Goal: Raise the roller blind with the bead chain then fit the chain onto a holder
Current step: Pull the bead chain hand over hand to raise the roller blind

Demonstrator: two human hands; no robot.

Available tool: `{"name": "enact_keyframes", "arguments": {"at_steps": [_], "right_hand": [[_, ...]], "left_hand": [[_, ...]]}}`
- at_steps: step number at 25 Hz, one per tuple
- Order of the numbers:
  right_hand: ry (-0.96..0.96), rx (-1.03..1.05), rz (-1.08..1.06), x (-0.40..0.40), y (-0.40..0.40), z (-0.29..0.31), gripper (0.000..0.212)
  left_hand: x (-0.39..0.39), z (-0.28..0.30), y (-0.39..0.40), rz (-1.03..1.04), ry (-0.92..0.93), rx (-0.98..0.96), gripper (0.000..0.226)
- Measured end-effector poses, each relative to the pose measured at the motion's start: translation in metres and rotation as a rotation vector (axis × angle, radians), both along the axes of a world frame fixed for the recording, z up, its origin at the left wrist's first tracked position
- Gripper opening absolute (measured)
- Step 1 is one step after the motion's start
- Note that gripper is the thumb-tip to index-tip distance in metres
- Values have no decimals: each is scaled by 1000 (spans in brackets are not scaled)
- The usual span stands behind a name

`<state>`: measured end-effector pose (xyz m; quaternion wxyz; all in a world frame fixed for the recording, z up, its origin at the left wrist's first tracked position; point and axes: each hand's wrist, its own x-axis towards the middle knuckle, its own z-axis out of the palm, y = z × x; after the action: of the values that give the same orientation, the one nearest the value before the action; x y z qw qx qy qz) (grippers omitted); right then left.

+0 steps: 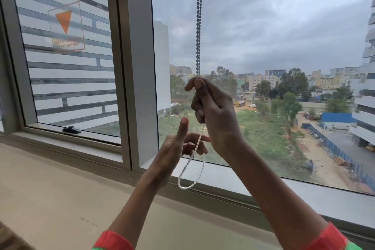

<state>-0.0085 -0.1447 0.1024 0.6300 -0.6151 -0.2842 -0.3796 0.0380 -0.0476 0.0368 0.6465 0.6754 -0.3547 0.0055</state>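
Note:
A white bead chain (198, 26) hangs as two strands from above the frame in front of the window pane. My right hand (213, 111) is closed around both strands at mid height. Below it my left hand (178, 146) pinches one strand between its fingers, with the thumb pointing up. The chain's bottom loop (187, 180) dangles under my left hand, just above the sill. The roller blind itself is out of view above. No chain holder can be seen.
A grey vertical mullion (138, 67) stands left of the chain. The left pane carries an orange triangle sticker (65, 24). A dark window latch (72, 129) rests on the lower frame. A wide beige sill (60, 199) runs below the window.

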Motion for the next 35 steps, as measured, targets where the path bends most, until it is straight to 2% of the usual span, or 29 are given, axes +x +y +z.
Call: {"name": "enact_keyframes", "arguments": {"at_steps": [1,3,6,8,11,15,18,22,25,30,33,35], "right_hand": [[12,-8,-10,-1,1,-7,22],[52,1,39,1,0,-23,21],[81,-32,64,5,-1,-46,23],[110,-36,67,7,0,-57,25],[139,-77,63,9,-2,-67,27],[325,-52,162,22,-14,-66,25],[339,28,188,29,-24,-43,34],[227,-37,54,20,-30,22,37],[165,-35,196,9,-26,51,31],[98,-32,240,10,-17,32,21],[92,-47,228,9,-19,7,21],[130,-48,224,8,-20,-14,20]], "left_hand": [[4,8,1,6,-5,-28,70],[7,33,1,-40,49,-215,71],[2,85,1,-139,75,-466,54],[-5,108,-2,-182,12,-520,39],[-8,113,-10,-199,6,-577,23],[-9,95,-14,-225,13,-632,19],[-17,71,-21,-238,42,-606,19],[-20,20,-22,-207,156,-546,18],[-22,-12,-17,-154,204,-480,19],[-12,-30,-7,-108,177,-321,22],[5,-21,5,-11,119,-119,33],[13,-4,9,71,57,-54,37]]}}
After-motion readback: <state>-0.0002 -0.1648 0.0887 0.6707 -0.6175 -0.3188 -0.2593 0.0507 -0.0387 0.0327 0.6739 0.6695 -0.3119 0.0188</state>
